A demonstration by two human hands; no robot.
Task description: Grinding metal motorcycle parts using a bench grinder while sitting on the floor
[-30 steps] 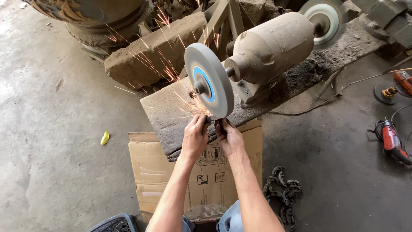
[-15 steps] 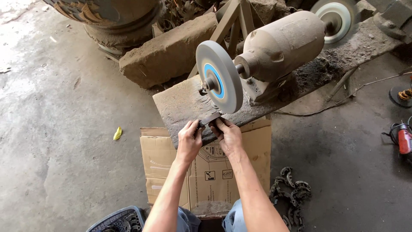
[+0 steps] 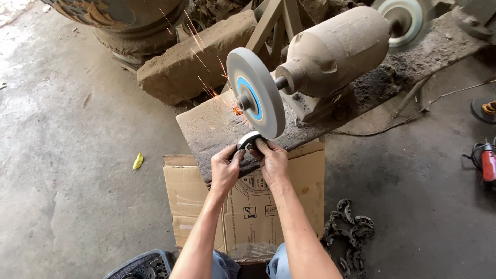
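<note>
My left hand [image 3: 225, 168] and my right hand [image 3: 270, 159] together grip a small curved metal piece [image 3: 248, 139], dark with a bright ground edge. I hold it just under the grey grinding wheel [image 3: 257, 92] with a blue centre. The wheel sits on a dusty bench grinder motor [image 3: 333, 49] mounted on a rough stone slab [image 3: 217, 129]. A few orange sparks [image 3: 235, 109] fly up and to the left from behind the wheel.
A flattened cardboard box [image 3: 191, 201] lies under my arms. A heap of curved metal pieces [image 3: 349, 232] lies on the concrete at lower right. A red power tool [image 3: 485, 160] lies at the right edge, a stone block [image 3: 196, 57] behind the slab, a second wheel [image 3: 405, 18] at the far end.
The view has shifted closer. The heavy spray of sparks seen a second ago has thinned to a few streaks. Both hands still hold the metal piece beneath the wheel.
</note>
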